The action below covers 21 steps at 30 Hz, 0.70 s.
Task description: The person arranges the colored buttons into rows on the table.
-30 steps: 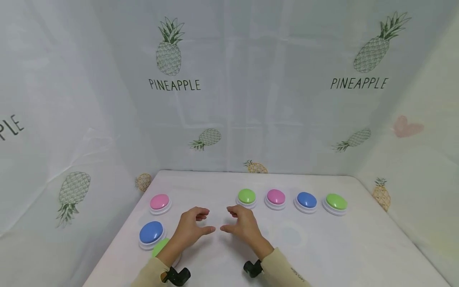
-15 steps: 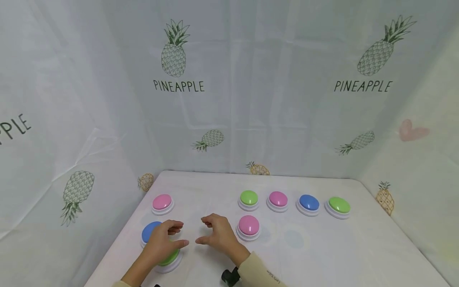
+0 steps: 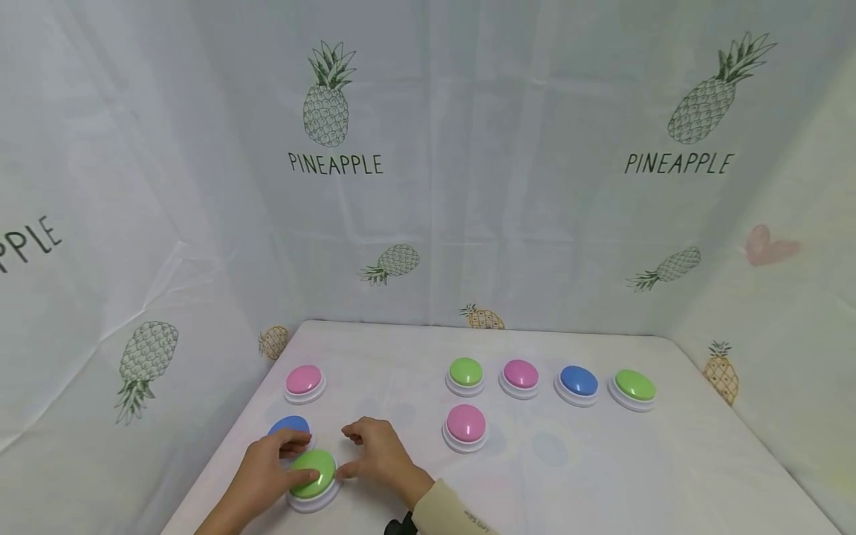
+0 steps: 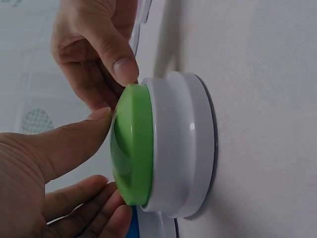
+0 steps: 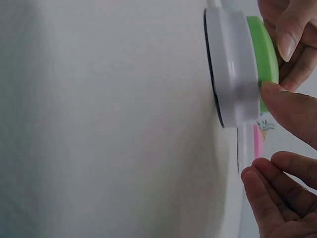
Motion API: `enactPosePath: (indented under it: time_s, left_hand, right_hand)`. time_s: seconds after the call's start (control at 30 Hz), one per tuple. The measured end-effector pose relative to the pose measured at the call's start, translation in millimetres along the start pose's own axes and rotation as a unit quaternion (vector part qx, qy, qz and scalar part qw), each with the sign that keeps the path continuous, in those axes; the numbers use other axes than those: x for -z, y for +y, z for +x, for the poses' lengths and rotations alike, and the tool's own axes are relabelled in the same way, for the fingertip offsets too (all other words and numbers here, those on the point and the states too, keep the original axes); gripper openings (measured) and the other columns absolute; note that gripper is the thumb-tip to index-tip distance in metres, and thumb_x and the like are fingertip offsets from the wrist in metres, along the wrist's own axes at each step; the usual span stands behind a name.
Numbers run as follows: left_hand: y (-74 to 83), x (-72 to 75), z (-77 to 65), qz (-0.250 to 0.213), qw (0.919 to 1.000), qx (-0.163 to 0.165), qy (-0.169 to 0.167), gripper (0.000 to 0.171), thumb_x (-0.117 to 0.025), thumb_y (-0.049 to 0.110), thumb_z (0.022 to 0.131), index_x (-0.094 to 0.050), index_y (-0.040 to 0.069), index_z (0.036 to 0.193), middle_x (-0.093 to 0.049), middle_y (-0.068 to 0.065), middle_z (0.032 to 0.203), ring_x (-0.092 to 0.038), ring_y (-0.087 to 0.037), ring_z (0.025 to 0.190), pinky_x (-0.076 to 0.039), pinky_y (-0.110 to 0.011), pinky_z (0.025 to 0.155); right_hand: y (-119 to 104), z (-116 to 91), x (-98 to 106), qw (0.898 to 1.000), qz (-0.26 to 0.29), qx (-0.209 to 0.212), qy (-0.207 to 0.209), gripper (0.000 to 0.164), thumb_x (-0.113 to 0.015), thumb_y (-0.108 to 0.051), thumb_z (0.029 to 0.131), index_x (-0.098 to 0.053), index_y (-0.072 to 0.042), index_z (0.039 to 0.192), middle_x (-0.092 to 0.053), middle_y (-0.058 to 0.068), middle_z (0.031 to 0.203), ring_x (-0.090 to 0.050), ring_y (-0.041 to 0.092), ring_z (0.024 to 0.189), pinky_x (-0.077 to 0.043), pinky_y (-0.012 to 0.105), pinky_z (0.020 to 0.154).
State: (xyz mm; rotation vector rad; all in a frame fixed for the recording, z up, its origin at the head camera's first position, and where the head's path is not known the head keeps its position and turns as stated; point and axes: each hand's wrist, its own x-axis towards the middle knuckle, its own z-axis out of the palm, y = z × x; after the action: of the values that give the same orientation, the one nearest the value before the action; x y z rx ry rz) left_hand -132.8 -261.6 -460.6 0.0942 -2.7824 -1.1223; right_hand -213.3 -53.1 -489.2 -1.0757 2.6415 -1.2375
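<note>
Hanging behind a white-covered table (image 3: pixel 602 475), a pineapple-print curtain (image 3: pixel 428 200) frames a person's left hand (image 3: pixel 263 472) and right hand (image 3: pixel 383 455), fingers loosely bent and gripping nothing, thumbs at the green-domed push button (image 3: pixel 322 465) at the table's near left. Contact is hard to tell. A blue-domed push button (image 3: pixel 290 424) sits just behind, partly covered.

Head view high, facing forward and down over table (image 3: pixel 602 475), wrist views low, close, sideways, sharing one green button (image 4: pixel 134 144)
</note>
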Motion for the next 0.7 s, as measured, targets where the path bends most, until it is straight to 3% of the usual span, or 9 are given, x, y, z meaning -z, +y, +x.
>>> enactPosePath:
  time_s: [0.23,0.4,0.7]
  left_hand:
    - [2.9,0.1,-6.8,0.018,0.9992,0.033,-0.011,0.064,-0.1,0.017,0.066,-0.071,-0.005,0.119,-0.075,-0.005,0.109,-0.073,-0.025,0.1,-0.062,-0.044,0.089]
    - [2.0,-2.8,-8.6,0.03,0.9989,0.033,-0.017,0.071,-0.101,0.018,0.063,-0.07,-0.007,0.121,-0.075,-0.011,0.113,-0.073,-0.03,0.103,-0.061,-0.047,0.091]
    - [3.9,-8.2,-13.7,0.033,0.9982,0.046,-0.02,0.085,-0.105,0.015,0.053,-0.066,-0.01,0.124,-0.073,-0.017,0.119,-0.071,-0.034,0.109,-0.056,-0.056,0.099]
  right_hand:
    - [-1.2,-2.8,-2.9,0.999,0.019,0.023,-0.012,0.057,-0.1,-0.016,0.07,-0.076,0.001,0.118,-0.076,0.003,0.105,-0.066,0.002,0.093,-0.055,0.015,0.083]
    - [-0.2,-3.3,-7.2,0.998,0.039,0.038,-0.024,0.058,-0.1,-0.014,0.069,-0.076,0.001,0.12,-0.076,0.001,0.106,-0.065,0.0,0.095,-0.054,0.014,0.085]
    - [-1.1,-3.2,-15.6,0.997,0.027,0.064,-0.04,0.062,-0.1,-0.015,0.068,-0.075,-0.002,0.123,-0.075,-0.005,0.11,-0.065,-0.005,0.1,-0.051,0.01,0.088]
